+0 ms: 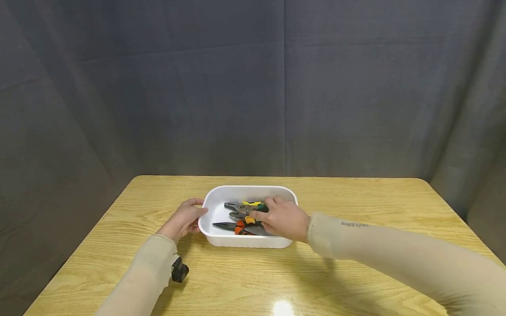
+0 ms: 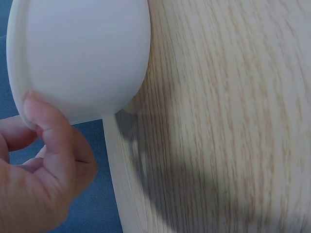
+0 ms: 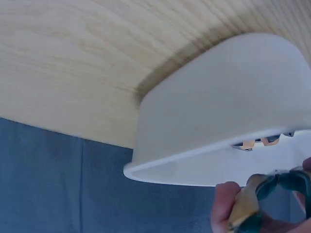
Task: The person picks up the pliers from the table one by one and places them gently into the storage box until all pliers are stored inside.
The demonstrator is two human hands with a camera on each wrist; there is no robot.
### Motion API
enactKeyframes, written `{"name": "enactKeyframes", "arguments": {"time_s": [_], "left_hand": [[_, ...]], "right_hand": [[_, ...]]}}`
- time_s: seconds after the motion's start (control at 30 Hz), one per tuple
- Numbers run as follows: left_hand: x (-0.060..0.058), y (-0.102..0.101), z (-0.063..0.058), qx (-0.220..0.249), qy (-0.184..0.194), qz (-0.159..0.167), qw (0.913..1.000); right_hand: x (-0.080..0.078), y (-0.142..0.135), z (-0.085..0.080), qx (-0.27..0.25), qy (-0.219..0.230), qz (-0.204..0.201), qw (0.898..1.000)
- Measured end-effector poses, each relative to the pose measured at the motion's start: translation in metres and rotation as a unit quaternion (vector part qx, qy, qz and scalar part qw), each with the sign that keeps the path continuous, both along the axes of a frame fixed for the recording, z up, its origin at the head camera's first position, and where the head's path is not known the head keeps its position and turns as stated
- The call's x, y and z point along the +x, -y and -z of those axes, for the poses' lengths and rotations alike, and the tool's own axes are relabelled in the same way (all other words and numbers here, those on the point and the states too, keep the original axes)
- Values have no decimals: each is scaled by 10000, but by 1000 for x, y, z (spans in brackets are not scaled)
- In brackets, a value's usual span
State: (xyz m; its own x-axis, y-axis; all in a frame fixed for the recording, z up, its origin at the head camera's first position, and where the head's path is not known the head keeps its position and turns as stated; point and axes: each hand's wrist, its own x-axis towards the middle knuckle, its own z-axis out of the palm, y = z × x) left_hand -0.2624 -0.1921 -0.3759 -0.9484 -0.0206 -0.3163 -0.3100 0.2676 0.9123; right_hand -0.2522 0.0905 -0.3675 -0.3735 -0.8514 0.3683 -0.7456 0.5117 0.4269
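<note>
A white plastic bin (image 1: 249,241) sits on the table with several pliers inside. My left hand (image 1: 183,220) pinches its left end, thumb on the rim (image 2: 19,87) and fingers curled beneath. Over the bin's right half, my right hand (image 1: 285,218) grips pliers with green and yellow handles (image 3: 245,206); their metal jaws point left in the head view. In front of these lie pliers with orange-and-black handles (image 1: 250,219). Long-nose pliers (image 1: 224,225) with red-and-black handles lie nearest the front wall. My right hand hides part of the handles.
The bin stands on a light wood-grain table (image 1: 229,281) with rounded far corners. A dark grey curtain (image 1: 221,109) hangs behind the table and along its sides. A small black device (image 1: 179,270) is strapped at my left wrist, over a beige sleeve (image 1: 138,281).
</note>
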Motion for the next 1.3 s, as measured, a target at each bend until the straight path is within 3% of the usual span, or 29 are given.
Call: {"name": "enactKeyframes", "arguments": {"time_s": [0.4, 0.6, 0.83, 1.07, 1.3], "left_hand": [[0, -3, 1, -78, 31, -11, 10000], [-1, -3, 1, -42, 43, -39, 10000], [2, -1, 0, -25, 50, -48, 10000], [0, 0, 1, 39, 46, -55, 10000], [-2, 1, 2, 53, 62, -67, 9999]], "right_hand": [[-11, 11, 4, 723, 703, -116, 9948], [-19, 8, 7, 1045, 1233, -60, 9868], [-17, 4, 3, 1480, 1724, -47, 9738], [-19, 2, 1, 1227, 2227, -448, 9661], [-20, -6, -2, 863, 2769, -320, 9565]]}}
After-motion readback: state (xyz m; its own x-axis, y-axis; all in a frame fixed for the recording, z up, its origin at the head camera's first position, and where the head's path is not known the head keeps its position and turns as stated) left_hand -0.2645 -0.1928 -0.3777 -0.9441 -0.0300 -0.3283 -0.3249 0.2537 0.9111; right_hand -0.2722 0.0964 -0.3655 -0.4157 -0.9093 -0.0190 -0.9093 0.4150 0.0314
